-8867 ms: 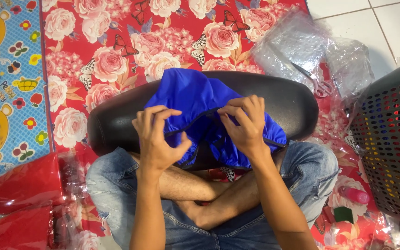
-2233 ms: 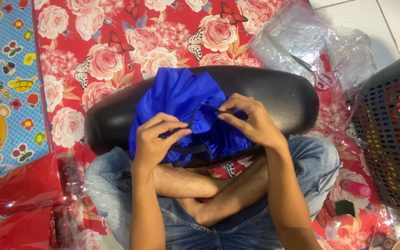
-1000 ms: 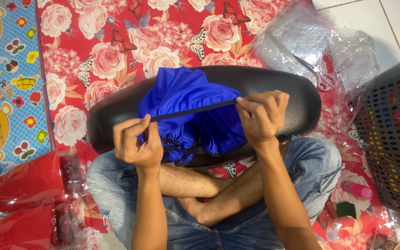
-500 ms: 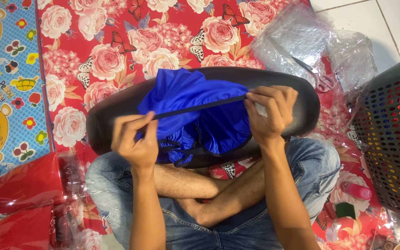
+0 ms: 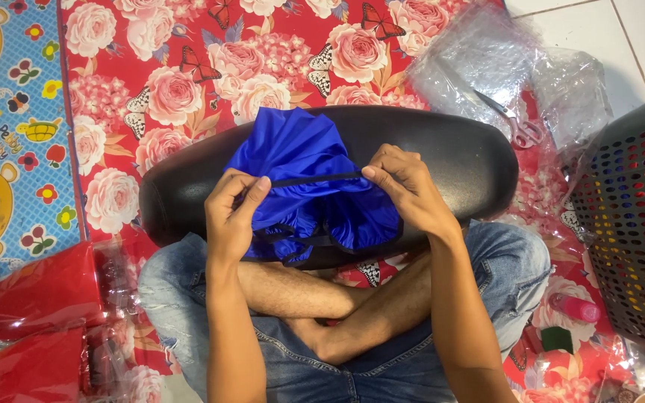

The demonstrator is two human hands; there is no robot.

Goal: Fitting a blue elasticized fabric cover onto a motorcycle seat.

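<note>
Left hand (image 5: pixel 231 213) and right hand (image 5: pixel 404 188) each pinch black elastic trim (image 5: pixel 315 180) of blue satin cover (image 5: pixel 304 160) — lying on black motorcycle seat (image 5: pixel 457 160). Hands closer than half-second ago — trim slackened, stretch released.

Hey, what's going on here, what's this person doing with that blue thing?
A person sits cross-legged on a red floral mat with a long black padded seat lying across their lap. A blue cloth cover with a black elastic edge is bunched on the seat. The left hand and right hand each pinch that edge, holding it between them. Scissors lie on clear plastic bags to the right, beside a dark perforated basket.
</note>
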